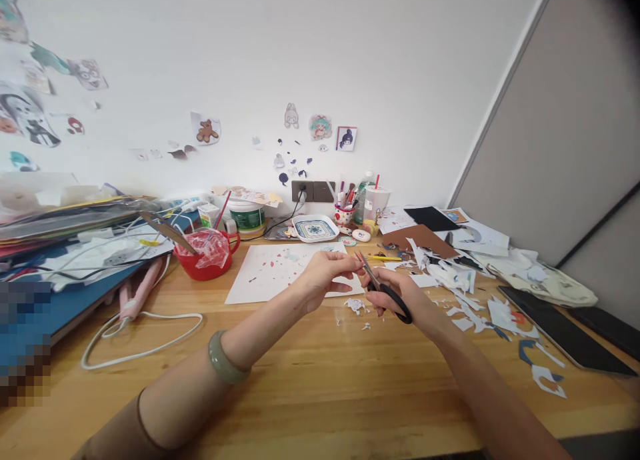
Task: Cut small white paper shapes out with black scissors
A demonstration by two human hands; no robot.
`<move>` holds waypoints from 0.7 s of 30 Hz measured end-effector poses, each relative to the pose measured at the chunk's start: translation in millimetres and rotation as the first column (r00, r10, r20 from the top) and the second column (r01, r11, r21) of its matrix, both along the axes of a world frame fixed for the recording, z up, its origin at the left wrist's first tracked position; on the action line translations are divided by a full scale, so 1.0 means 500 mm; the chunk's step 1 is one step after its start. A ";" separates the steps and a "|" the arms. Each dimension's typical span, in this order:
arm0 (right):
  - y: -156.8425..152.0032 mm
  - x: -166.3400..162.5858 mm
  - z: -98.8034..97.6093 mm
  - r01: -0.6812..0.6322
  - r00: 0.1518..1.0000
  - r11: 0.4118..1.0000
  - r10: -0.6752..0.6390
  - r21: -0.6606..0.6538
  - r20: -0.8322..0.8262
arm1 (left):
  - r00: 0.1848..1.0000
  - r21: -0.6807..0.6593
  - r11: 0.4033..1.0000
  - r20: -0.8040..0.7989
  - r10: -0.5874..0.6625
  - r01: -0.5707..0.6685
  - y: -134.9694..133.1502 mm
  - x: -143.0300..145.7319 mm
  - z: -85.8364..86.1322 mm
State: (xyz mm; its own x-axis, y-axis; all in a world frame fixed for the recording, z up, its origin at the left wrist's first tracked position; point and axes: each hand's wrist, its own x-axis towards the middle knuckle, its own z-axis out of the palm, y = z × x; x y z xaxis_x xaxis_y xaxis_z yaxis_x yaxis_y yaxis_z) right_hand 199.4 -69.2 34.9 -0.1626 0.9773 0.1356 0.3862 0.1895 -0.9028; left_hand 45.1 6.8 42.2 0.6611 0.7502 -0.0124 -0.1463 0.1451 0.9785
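My right hand [400, 301] grips black-handled scissors [381, 285], blades pointing up and left. My left hand [327, 272] pinches a very small paper piece right at the blade tips; the piece is too small to make out. Both hands hover just above a wooden desk [320, 373]. A white sheet [285, 268] with coloured specks lies flat behind my left hand. Tiny paper cuttings [356, 305] lie on the desk under the hands. A green bangle [226, 359] sits on my left wrist.
Paper scraps [465, 293] spread to the right, with a dark tablet [565, 330] beyond. A red bowl [206, 255] holding plastic stands left, beside a pink tool with a white cord [143, 313]. A patterned dish [315, 229], cups and pens line the wall.
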 end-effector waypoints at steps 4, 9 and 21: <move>-0.002 0.001 0.000 0.004 1.000 1.000 -0.004 -0.004 0.018 | 1.000 -0.007 1.000 0.002 0.004 -0.004 0.000 0.001 0.000; -0.005 -0.002 0.007 -0.001 1.000 1.000 0.001 -0.002 0.006 | 1.000 0.000 1.000 0.001 0.000 0.000 0.000 0.002 0.000; -0.006 -0.006 0.009 0.007 1.000 1.000 -0.007 -0.002 -0.012 | 1.000 -0.003 1.000 0.009 -0.002 0.002 0.000 0.001 -0.001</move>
